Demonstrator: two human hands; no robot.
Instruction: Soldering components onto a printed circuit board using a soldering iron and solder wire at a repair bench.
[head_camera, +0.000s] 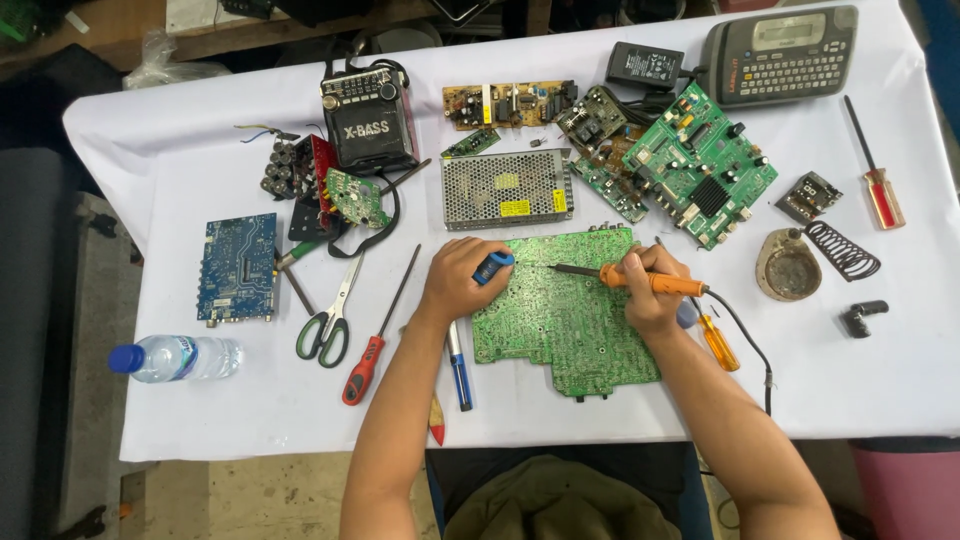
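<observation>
**Green circuit board under soldering iron, both hands engaged**

Green circuit board (565, 315) lies flat, solder side up, at the centre of the table (880, 385), near its front edge, on a white cloth. The right hand (652, 290) rests on the board's right part with its fingers clenched around the orange handle of a soldering iron (630, 280). The iron points left, nearly level, with its dark tip over the board's upper area. Its black cord runs off to the right and down over the table edge.

The left hand (462, 280) sits at the board's upper left corner, fingers closed on a blue-and-black tool (492, 267). The tool's far end is hidden, so its kind cannot be told.

Just left of the board lies a blue-handled tool (458, 362), then a red-handled screwdriver (375, 335) and green-handled scissors (328, 322). An orange-handled screwdriver (715, 338) lies just right of the right wrist.

Above the board stands a perforated metal power supply case (506, 188). Right of it lies 1 large green board with black chips (702, 165). A black portable radio (368, 118) stands upper left. A blue circuit board (238, 267) and a water bottle with a blue cap (175, 358) lie at the left. A round soldering stand with a coil (815, 260) sits at the right, well apart from the hands.
</observation>
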